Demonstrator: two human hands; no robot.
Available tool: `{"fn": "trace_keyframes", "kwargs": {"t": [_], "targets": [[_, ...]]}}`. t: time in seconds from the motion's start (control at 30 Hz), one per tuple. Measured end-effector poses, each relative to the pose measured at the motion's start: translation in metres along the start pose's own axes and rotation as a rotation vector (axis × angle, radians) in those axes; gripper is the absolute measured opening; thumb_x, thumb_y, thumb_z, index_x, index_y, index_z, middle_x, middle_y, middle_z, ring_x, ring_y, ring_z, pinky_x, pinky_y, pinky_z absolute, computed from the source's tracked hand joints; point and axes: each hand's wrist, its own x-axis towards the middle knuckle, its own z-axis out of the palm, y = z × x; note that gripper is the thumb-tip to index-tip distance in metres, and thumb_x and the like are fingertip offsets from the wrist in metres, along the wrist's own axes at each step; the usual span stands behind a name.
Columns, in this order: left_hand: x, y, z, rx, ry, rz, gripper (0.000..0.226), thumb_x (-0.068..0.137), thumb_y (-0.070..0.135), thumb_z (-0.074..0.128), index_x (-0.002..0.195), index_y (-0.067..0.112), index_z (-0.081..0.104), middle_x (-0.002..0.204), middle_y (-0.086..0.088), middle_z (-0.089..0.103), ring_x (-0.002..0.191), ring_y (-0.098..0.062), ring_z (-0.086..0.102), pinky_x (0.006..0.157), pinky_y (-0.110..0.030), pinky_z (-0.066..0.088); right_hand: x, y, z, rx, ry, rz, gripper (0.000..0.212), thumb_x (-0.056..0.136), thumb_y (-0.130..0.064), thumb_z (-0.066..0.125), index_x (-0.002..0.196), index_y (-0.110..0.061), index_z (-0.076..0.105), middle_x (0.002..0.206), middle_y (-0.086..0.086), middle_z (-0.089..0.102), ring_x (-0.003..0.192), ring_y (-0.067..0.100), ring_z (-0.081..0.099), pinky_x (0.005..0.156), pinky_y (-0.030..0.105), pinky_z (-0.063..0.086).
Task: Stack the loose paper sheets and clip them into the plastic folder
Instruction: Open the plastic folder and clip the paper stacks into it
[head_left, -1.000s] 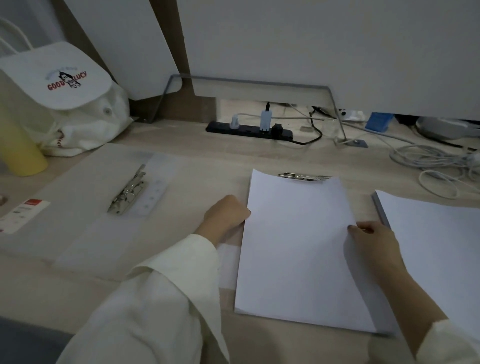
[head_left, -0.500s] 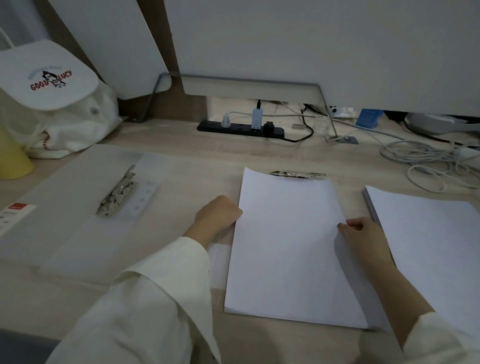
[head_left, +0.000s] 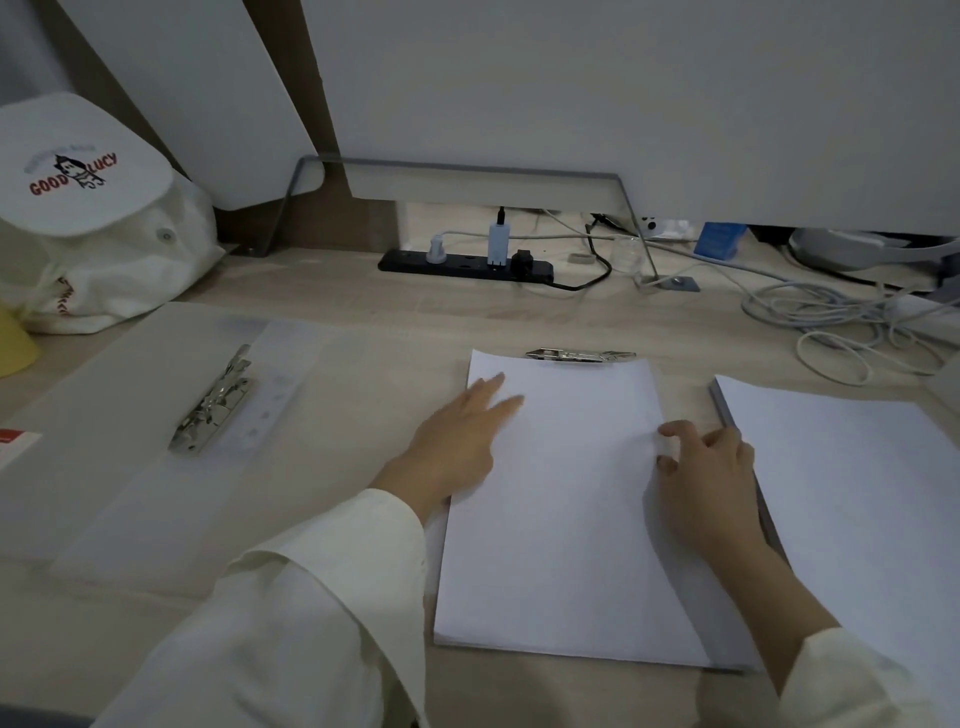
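Note:
A stack of white paper sheets (head_left: 566, 509) lies in front of me on the desk, with a metal clip (head_left: 579, 356) showing just past its top edge. My left hand (head_left: 462, 441) rests flat on the stack's upper left corner, fingers spread. My right hand (head_left: 706, 473) pinches the stack's right edge between thumb and fingers. An open translucent plastic folder (head_left: 119, 467) lies to the left with its own metal clip (head_left: 215, 410).
A second pile of white paper (head_left: 852, 483) lies at the right. A white cloth bag (head_left: 93, 223) and a yellow object (head_left: 13, 343) stand at the left. A black power strip (head_left: 465, 262) and tangled cables (head_left: 841, 322) lie along the back.
My left hand has opened from a fist beside the stack and moved onto its upper left corner. My right hand stays at the right edge.

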Motion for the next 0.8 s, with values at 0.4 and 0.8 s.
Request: {"fn": "trace_keyframes", "kwargs": {"t": [0.4,0.8], "targets": [[0.02,0.019,0.033,0.209,0.186,0.01,0.072,0.086,0.057,0.007,0.142,0.019,0.032,0.147,-0.011,0.032,0.14,-0.026,0.02,0.117,-0.039,0.011,0.055,-0.023,-0.042,0.061,-0.469,0.014,0.029,0.092,-0.008,0.043,0.11,0.005,0.063,0.089,0.019,0.064,0.081,0.029,0.062,0.078,0.033,0.051],[0.023,0.012,0.05,-0.007,0.197,0.002,0.092,0.067,0.066,-0.015,0.149,0.03,0.002,0.159,0.003,-0.009,0.146,-0.01,-0.014,0.116,-0.028,-0.015,0.118,-0.042,-0.006,1.162,-0.291,0.42,0.022,0.09,0.007,0.04,0.075,-0.007,0.049,0.07,0.007,0.046,0.056,0.011,0.053,0.06,0.019,0.044]]}}
